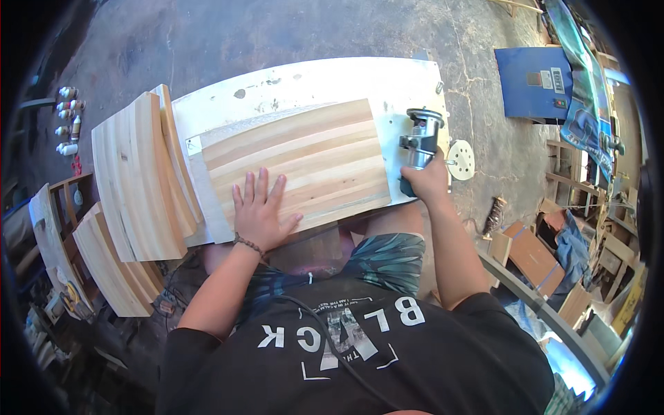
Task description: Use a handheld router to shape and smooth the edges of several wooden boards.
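A laminated wood panel (304, 155) of light and brown strips lies on a white worktable (304, 79) in front of me. My left hand (259, 211) rests flat on the panel's near left part, fingers spread, with a beaded bracelet at the wrist. Beside the panel's right end, my right hand (430, 178) is closed around the dark body of a trim router (420, 138). The router lies on its side on the tabletop, its silver metal housing and round black base pointing away from me. My palm and fingers hide part of its body.
Thick wood panels (135, 180) lean at the table's left end, with more boards (114, 263) below. A round sanding disc (461, 160) with holes sits at the right edge. A blue machine (532, 83) stands far right; bottles (68, 111) stand far left. A cable (325, 332) crosses my shirt.
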The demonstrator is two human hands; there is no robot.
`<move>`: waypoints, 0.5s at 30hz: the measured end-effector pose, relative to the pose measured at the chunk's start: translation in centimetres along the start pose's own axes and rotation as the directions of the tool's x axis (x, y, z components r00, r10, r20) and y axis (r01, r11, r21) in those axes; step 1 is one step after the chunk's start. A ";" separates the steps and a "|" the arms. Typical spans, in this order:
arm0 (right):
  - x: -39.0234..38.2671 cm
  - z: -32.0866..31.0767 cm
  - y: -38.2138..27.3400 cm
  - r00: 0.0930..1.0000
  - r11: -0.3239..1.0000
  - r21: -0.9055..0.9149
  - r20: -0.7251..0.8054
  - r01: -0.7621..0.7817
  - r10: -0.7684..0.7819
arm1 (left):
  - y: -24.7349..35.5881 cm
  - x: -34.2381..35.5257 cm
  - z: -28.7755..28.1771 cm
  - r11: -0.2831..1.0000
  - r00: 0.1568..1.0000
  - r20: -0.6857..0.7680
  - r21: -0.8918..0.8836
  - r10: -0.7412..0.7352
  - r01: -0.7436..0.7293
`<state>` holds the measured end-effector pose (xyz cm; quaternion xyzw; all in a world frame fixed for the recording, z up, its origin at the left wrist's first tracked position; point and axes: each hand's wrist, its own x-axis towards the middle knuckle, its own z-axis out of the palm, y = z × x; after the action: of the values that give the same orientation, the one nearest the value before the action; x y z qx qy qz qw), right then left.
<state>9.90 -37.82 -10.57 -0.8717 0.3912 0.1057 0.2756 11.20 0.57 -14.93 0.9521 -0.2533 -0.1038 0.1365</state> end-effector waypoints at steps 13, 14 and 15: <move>3.4 0.6 -1.2 0.968 0.970 -0.244 0.242 -0.010 0.070 | -1.2 0.3 -6.4 0.991 0.934 0.354 -0.105 -0.040 0.082; 3.4 0.8 -1.5 0.960 0.966 -0.257 0.266 -0.021 0.091 | -2.1 -0.6 -7.0 0.969 0.895 0.428 -0.141 -0.123 0.201; 3.5 0.7 -1.7 0.951 0.963 -0.269 0.287 -0.031 0.111 | -2.9 -1.7 -7.6 0.933 0.844 0.499 -0.169 -0.197 0.317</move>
<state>13.55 -38.69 -11.82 -0.8595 0.3588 0.2973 0.2103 13.12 5.48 -8.45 0.8987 -0.1333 -0.3811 0.1716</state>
